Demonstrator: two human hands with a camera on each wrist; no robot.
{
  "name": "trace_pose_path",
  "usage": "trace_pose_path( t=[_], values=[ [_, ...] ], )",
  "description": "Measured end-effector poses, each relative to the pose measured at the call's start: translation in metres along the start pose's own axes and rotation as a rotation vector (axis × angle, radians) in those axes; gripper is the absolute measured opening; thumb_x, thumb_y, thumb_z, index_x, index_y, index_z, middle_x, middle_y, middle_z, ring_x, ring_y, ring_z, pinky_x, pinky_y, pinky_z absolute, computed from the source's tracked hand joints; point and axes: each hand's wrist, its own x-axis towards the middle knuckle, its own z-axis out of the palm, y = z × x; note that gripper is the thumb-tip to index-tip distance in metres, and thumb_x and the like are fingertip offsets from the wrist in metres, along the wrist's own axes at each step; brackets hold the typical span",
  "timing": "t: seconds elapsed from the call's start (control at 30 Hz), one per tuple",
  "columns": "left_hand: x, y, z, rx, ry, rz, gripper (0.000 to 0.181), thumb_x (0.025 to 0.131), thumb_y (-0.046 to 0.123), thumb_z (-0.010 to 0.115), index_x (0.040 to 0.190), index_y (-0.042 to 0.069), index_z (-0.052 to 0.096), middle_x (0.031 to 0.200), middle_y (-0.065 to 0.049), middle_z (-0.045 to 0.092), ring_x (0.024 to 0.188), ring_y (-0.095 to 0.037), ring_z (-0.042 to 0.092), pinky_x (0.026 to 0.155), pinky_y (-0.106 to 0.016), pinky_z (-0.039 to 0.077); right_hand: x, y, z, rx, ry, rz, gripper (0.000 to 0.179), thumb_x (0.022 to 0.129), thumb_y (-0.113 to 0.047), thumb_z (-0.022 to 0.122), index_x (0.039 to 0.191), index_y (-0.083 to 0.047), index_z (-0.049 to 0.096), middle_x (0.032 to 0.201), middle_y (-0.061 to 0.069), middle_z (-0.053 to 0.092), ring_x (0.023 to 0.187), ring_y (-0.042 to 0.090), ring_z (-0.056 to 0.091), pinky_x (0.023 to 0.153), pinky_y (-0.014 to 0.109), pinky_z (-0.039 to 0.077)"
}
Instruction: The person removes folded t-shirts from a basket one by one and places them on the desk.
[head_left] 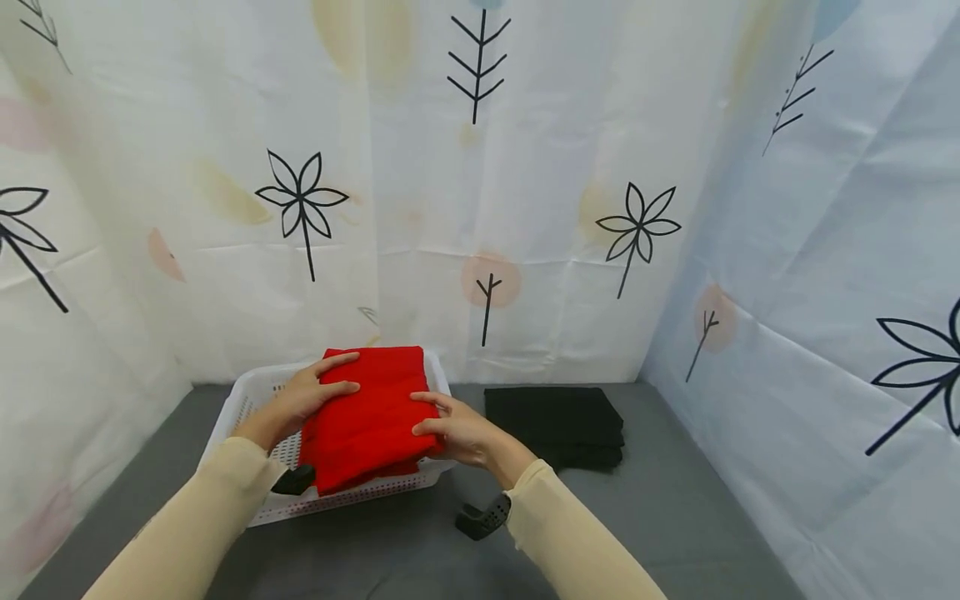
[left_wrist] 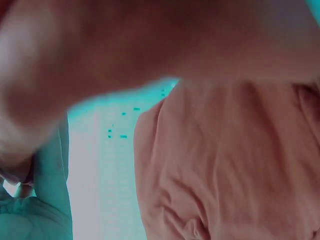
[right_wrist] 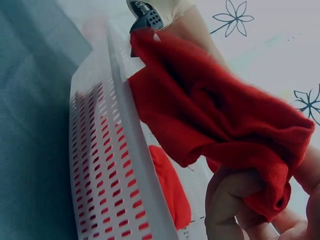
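A folded red cloth (head_left: 375, 417) is held up over a white plastic basket (head_left: 238, 407), tilted toward me. My left hand (head_left: 296, 400) grips its left edge, thumb and index finger lying over the top; the other fingers are hidden. At the right edge my right hand (head_left: 461, 429) pinches the cloth between thumb and fingers. Seen from the right wrist, the fingers (right_wrist: 227, 197) curl round a bunched red corner. Below, more red fabric (right_wrist: 170, 192) lies inside the basket. The left wrist view has off colours, with the cloth (left_wrist: 230, 165) beside a blurred hand.
A stack of folded black cloth (head_left: 555, 425) lies on the grey table (head_left: 660, 517) right of the basket. Patterned white curtains (head_left: 540, 167) close off the back and both sides. Each wrist carries a black camera (head_left: 483, 518).
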Motion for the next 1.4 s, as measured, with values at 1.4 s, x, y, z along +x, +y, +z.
trace_pose_path(
  t=[1.4],
  values=[
    [-0.022,0.014,0.088,-0.191,-0.022,0.161,0.066,0.092,0.025,0.07,0.151,0.028,0.04,0.141,-0.017,0.044,0.098,-0.023,0.058,0.078,-0.031,0.058,-0.088,0.021,-0.048,0.006,0.005,-0.081,0.065,0.093,-0.007,0.062,0.15,-0.009,0.032,0.147,0.019,0.038,0.118,0.031,0.052,0.091,0.042,0.055]
  ],
)
